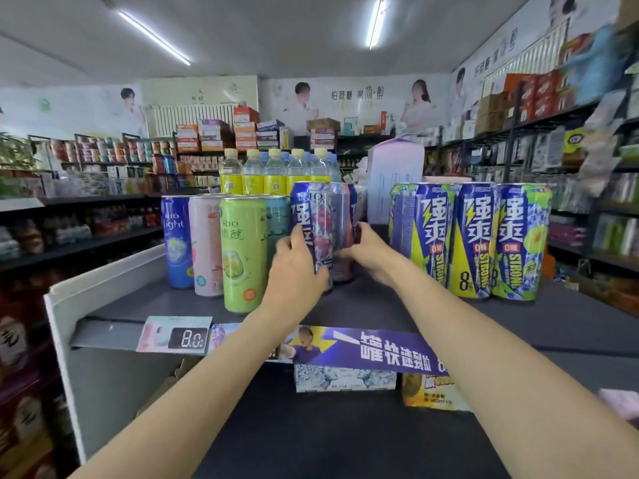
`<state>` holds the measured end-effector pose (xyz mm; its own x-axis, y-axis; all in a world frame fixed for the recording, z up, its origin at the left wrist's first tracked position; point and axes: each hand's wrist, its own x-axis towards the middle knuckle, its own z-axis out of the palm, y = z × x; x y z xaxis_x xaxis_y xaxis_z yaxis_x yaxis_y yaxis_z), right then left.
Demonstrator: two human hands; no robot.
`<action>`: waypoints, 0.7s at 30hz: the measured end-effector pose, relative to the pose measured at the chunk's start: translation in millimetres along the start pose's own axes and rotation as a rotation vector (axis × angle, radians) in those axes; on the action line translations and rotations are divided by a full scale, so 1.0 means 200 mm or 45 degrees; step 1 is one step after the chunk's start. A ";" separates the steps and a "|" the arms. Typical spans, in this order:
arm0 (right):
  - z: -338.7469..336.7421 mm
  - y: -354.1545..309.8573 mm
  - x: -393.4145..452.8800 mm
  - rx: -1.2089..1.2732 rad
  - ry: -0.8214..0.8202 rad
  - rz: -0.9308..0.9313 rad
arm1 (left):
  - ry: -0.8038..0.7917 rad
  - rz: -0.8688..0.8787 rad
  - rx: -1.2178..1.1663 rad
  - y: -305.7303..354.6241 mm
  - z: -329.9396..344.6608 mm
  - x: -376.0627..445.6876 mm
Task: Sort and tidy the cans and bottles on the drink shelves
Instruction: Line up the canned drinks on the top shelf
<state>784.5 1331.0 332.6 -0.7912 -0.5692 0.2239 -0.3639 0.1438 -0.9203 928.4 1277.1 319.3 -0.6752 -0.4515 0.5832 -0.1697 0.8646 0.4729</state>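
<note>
Landmark: the purple grape can (313, 223), upright on the dark shelf (380, 305), about mid-shelf.
Your left hand (297, 267): fingers and thumb curled round the lower part of the purple grape can, so clamped on it, from the can's left-front side.
Your right hand (368, 252): just right of the purple grape can, fingers wrapped on the second purple can (342, 229), which stands touching it on the right & slightly behind; the grip is closed on that can.
Green can (243, 254): left of the landmark, nearer to you, upright; not touching your hand as far as I can tell.
Pink can (205, 243) & blue can (178, 240): further left of the landmark, side by side, upright.
Teal can (276, 219): directly left of the landmark, behind the green can, partly hidden.
Blue-yellow cans (473, 236): row of approx. three or four, well to the right of the landmark, upright, labels to the front.
Bottles w/ yellow caps (273, 174): behind the landmark, in a row.
White carton (394, 181): behind & right of the landmark.
Price tag (174, 335): on the shelf front edge, below-left of the landmark, shows "8.0".
Purple banner strip (373, 350): on the same edge, below the landmark.
</note>
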 end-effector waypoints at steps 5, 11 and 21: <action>0.05 0.01 -0.02 -0.333 0.343 -0.042 | 0.074 0.013 0.151 -0.02 0.02 0.01; 0.01 0.02 -0.03 -0.420 0.409 -0.029 | 0.057 0.008 0.398 0.00 0.06 0.04; 0.06 0.04 0.01 -0.649 0.474 0.054 | -0.243 -0.205 0.237 -0.05 0.06 0.13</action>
<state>785.7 1321.9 322.7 -0.8947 -0.2475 0.3718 -0.4442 0.5798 -0.6830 905.0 1258.6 321.9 -0.7486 -0.5515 0.3680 -0.4019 0.8189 0.4096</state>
